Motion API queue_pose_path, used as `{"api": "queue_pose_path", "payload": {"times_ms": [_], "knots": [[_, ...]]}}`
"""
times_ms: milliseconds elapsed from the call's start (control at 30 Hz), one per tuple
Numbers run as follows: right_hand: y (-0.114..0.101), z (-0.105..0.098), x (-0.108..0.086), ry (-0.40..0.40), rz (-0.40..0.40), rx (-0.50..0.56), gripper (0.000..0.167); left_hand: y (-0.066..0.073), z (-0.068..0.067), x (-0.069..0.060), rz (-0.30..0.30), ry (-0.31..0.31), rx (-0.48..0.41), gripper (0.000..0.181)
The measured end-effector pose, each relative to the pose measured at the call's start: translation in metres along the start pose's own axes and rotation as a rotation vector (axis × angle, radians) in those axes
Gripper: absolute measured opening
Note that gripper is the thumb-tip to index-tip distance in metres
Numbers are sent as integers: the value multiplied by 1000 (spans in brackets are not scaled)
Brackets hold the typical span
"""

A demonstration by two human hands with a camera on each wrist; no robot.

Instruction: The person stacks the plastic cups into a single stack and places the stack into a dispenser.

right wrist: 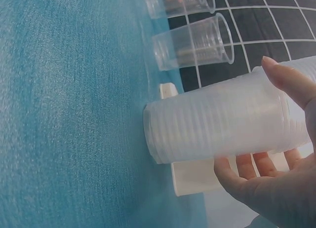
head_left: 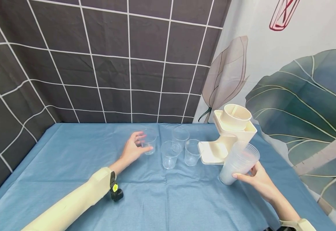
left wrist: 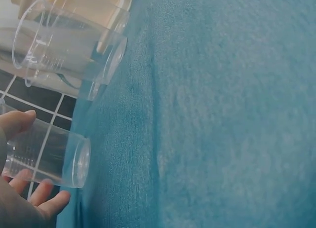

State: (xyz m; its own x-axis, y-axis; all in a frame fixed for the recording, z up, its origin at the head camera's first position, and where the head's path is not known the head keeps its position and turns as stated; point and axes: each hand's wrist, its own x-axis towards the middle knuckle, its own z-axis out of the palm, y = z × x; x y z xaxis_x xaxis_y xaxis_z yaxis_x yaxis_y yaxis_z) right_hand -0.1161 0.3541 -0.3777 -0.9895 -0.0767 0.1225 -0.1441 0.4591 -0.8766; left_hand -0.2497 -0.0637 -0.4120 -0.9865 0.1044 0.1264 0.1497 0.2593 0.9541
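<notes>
On the left side, my left hand (head_left: 132, 149) has thumb and fingers around a clear plastic cup (head_left: 149, 143); the left wrist view shows the thumb on one side of this cup (left wrist: 54, 154) and the fingers (left wrist: 42, 193) on the other. To its right, three more clear cups (head_left: 169, 158) stand upright close together. My right hand (head_left: 260, 183) grips a tall stack of nested translucent cups (head_left: 238, 163), tilted over the cloth. In the right wrist view, the thumb lies along one side of the stack (right wrist: 222, 114), the fingers along the other.
Behind the stack stands a cream-coloured holder (head_left: 237, 128) with a round, open ring on top and a flat base. Blue cloth (head_left: 55, 179) covers the table. A dark gridded curtain (head_left: 144, 73) hangs behind, with a leaf-patterned one (head_left: 300, 96) at the right.
</notes>
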Motion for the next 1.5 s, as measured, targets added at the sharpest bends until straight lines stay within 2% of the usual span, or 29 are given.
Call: {"api": "queue_pose_path", "payload": {"times_ms": [367, 667, 900, 1267, 1500], "knots": [[1, 0, -2, 3, -6, 6, 69, 1, 4, -8, 17, 18, 11, 71], [1, -1, -3, 7, -2, 13, 69, 7, 9, -20, -11, 72, 65, 69], [0, 0, -3, 10, 8, 9, 69, 11, 11, -26, 0, 96, 9, 69], [0, 2, -2, 16, -2, 4, 67, 22, 10, -39, 10, 125, -24, 69], [0, 2, -1, 22, -8, -6, 67, 31, 11, -41, 42, 172, -47, 68]]}}
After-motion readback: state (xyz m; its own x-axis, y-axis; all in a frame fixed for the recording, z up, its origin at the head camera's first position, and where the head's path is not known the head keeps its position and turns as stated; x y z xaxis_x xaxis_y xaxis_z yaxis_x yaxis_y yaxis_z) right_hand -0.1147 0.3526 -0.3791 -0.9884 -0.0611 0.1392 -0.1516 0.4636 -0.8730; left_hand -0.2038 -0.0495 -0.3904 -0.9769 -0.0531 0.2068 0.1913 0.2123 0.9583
